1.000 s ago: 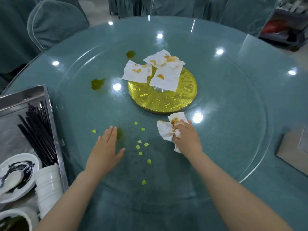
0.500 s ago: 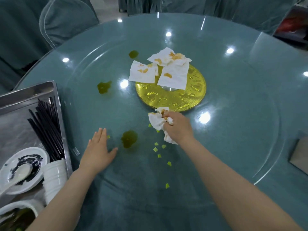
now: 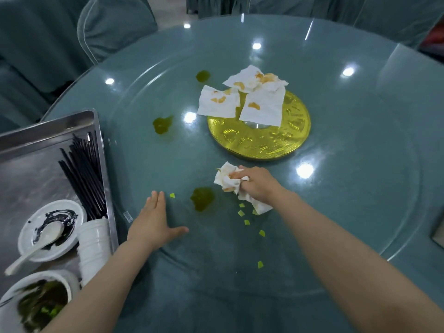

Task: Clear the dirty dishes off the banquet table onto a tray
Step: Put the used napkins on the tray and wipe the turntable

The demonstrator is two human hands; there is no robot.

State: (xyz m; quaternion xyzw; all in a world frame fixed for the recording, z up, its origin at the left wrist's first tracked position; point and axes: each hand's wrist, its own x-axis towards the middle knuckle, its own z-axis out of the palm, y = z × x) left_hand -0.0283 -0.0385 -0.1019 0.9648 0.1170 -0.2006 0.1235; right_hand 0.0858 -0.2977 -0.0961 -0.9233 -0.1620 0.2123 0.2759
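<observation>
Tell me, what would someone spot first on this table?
Probably the shiny gold disc in the middle of the glass table, with stained napkins lying on its far edge. Next, the right hand gripping a crumpled napkin just in front of the disc, beside a green spill and little green bits. At the left sits a metal tray with black chopsticks and dirty bowls.
</observation>
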